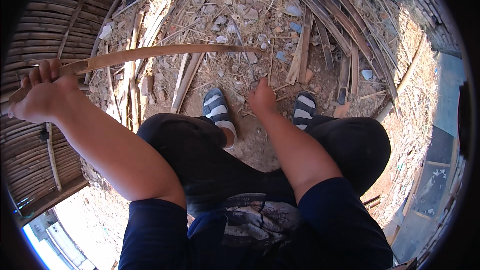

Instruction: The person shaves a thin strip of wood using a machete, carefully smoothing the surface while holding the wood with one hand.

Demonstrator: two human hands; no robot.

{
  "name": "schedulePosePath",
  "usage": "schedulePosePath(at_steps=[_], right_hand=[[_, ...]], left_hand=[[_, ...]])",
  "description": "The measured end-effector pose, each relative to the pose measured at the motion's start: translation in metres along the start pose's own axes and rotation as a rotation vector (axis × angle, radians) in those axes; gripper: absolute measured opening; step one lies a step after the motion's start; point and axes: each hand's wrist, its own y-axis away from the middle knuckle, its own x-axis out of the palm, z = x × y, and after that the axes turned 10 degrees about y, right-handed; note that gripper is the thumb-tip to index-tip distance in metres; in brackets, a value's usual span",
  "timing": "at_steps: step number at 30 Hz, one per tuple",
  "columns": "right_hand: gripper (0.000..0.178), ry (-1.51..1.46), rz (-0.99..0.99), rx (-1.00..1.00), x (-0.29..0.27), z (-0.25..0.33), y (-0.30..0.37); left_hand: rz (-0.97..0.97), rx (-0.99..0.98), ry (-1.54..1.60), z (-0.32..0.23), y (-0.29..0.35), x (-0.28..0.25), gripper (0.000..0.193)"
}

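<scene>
A long split bamboo strip (165,51) runs from the far left toward the middle, bowed slightly upward. My left hand (47,90) is closed around its left end, beside the woven bamboo wall. In front of my feet, my right hand (262,97) is closed on a thin, dark, slightly curved blade (244,42) that points away from me. Its grip is hidden inside my fist. The blade crosses the strip near its right end; I cannot tell whether the two touch.
My sandalled feet (216,107) stand on dirt strewn with stones and straw. Bamboo pieces (345,15) lie heaped at the far right, with more strips (135,70) on the left. A slatted bamboo wall (40,25) rises at left; blue-grey panels (442,145) stand at right.
</scene>
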Motion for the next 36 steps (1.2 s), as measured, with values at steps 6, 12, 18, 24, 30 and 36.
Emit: schedulePosePath(at_steps=[6, 12, 18, 24, 30, 36], right_hand=[[0.044, 0.044, 0.115, 0.121, 0.001, -0.029, -0.006], [0.043, -0.022, 0.028, -0.159, -0.025, 0.024, 0.001], [0.038, -0.201, -0.158, -0.537, -0.028, 0.054, 0.008], [0.043, 0.107, 0.182, 0.146, 0.001, -0.018, 0.001], [0.039, 0.121, 0.189, 0.103, -0.011, -0.026, -0.004], [0.045, -0.054, 0.068, -0.189, -0.018, 0.016, -0.005]], left_hand=[[-0.009, 0.003, -0.034, 0.002, -0.008, -0.012, 0.044], [-0.018, 0.015, -0.032, 0.001, -0.005, -0.008, 0.041], [-0.027, 0.008, -0.026, 0.000, -0.008, -0.010, 0.032], [-0.112, 0.031, -0.060, -0.001, 0.003, -0.007, 0.026], [-0.036, 0.036, -0.048, -0.006, 0.010, 0.003, 0.024], [0.010, -0.005, 0.008, -0.006, 0.007, 0.001, 0.024]])
